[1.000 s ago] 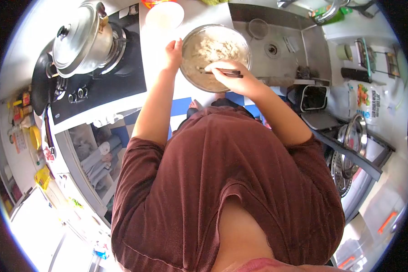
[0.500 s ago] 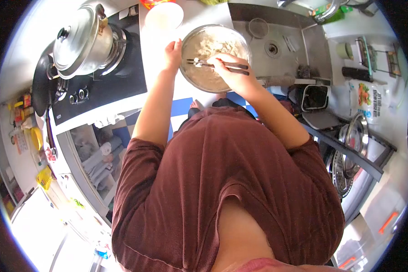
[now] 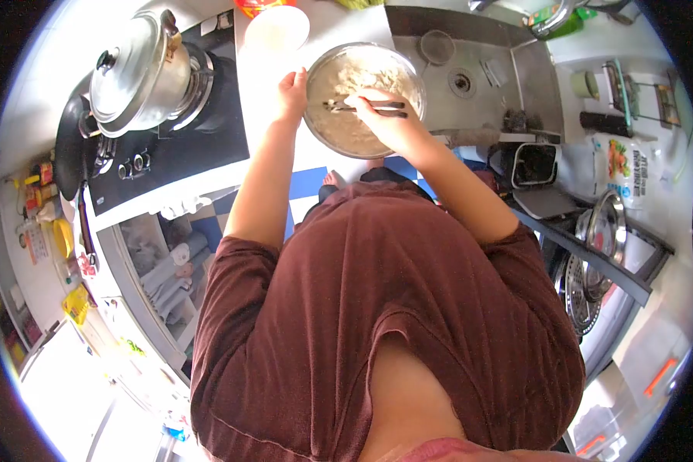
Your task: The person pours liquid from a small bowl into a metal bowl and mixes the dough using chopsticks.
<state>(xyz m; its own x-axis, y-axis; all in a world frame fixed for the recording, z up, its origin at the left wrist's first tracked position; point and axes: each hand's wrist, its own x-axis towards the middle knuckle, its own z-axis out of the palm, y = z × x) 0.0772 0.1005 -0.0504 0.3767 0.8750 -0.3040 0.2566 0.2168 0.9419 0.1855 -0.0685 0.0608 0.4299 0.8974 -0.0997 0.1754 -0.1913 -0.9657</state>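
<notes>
A round metal bowl (image 3: 352, 145) stands on the white counter, holding a pale, lumpy, dough-like mixture (image 3: 368, 78). On its left side, my left hand (image 3: 290, 94) is closed on the rim, with the thumb along the edge. My right hand (image 3: 379, 115) reaches over the bowl and grips dark chopsticks (image 3: 395, 115). Their tips are down in the mixture toward the bowl's left side, with pale bits clinging near them. My right palm hides part of the chopsticks and some of the mixture.
Left of the bowl, a lidded pot (image 3: 140, 77) sits on the black stove (image 3: 208, 138). A white bowl (image 3: 279, 29) stands behind on the counter (image 3: 254, 100). To the right is a metal sink (image 3: 481, 108) with a strainer. A dark rack (image 3: 608, 266) holds metal lids farther right.
My right hand and the chopsticks have shifted slightly left and up over the mixture. My left hand stays at the bowl's rim.
</notes>
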